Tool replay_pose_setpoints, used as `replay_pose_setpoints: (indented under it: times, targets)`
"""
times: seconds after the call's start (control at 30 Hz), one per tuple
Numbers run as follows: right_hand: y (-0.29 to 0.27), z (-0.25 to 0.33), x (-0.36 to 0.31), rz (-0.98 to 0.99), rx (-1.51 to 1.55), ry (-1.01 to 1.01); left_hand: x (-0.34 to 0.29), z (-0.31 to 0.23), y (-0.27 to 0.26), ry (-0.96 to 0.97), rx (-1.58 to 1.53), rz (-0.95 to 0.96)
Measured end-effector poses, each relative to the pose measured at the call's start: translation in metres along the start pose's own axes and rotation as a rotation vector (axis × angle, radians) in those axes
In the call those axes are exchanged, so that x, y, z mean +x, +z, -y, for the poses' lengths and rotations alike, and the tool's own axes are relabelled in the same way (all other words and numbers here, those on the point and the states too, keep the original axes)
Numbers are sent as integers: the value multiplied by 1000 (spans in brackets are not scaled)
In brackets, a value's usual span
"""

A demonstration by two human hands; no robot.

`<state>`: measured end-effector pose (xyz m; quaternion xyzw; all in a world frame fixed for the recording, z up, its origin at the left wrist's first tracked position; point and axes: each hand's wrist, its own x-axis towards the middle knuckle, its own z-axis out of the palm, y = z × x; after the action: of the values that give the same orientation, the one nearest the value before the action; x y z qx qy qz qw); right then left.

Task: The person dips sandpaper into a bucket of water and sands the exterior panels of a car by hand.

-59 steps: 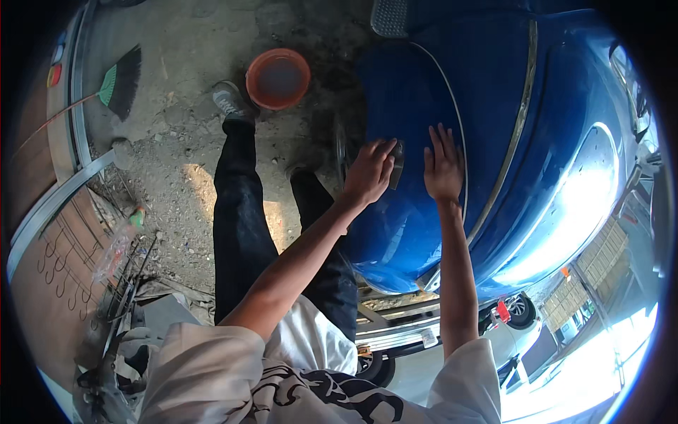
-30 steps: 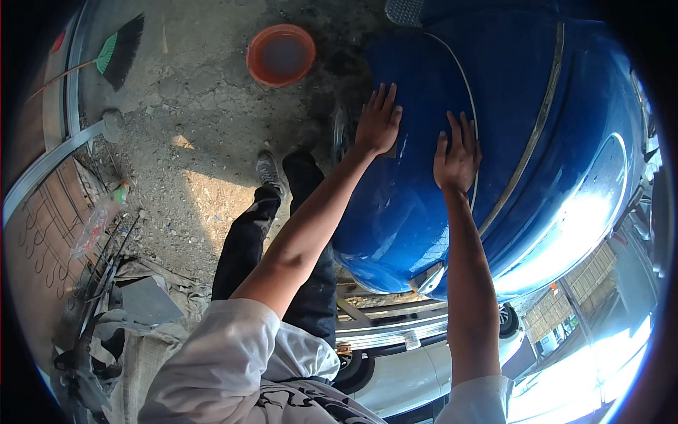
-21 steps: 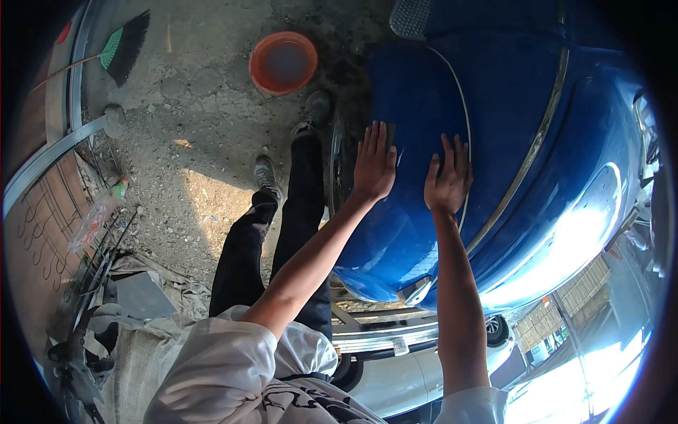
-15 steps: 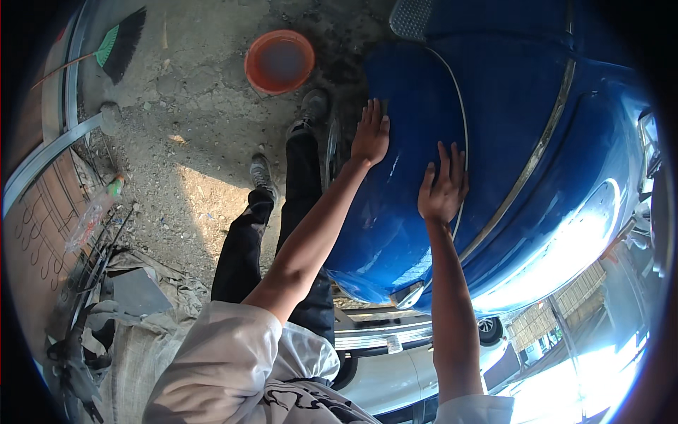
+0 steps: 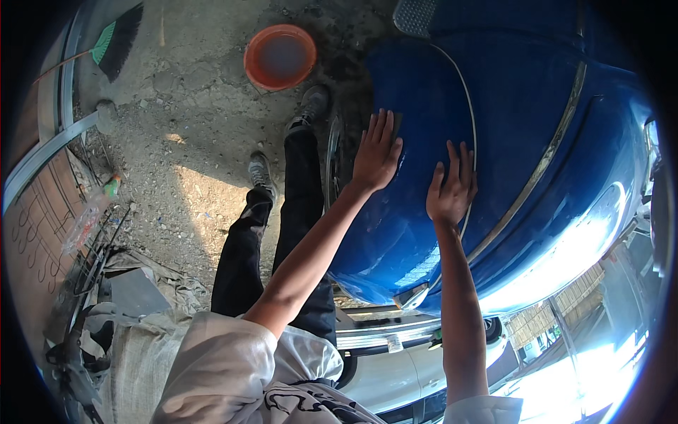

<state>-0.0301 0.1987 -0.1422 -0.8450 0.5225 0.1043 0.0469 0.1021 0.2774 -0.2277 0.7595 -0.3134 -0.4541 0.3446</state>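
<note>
See dark pad (image 5: 398,124) at 1 o'clock, partly under left grip (image 5: 378,157), laid flat, unclenched, like right grip (image 5: 452,192) on car (image 5: 417,81). Probably light, bendy (maybe slippery); hold mid-pad.

I watch through one view, from the left of two fisheye cameras worn on the person's head. It looks steeply down over the white shirt (image 5: 219,360) at the lower edge, with the left hand (image 5: 376,157) and right hand (image 5: 452,189) near mid-picture. I'm close enough to make out separate fingers, yet the lens takes in ground (image 5: 159,169) on my left and the blue car (image 5: 424,92) on my right. Toward the rim, the metal rail (image 5: 49,157) bows.
</note>
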Motion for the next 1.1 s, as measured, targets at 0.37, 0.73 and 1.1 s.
replay_pose_setpoints:
  times: [0.37,0.73,1.1]
  targets:
    - [2,8,0,-12,18,-8,43,14,-1,-132,-91,-4]
    - [2,-1,0,-54,-1,-12,-32,-2,2,-52,-18,18]
    - [7,-3,-1,-60,-17,-3,-12,-2,7,-20,9,-30]
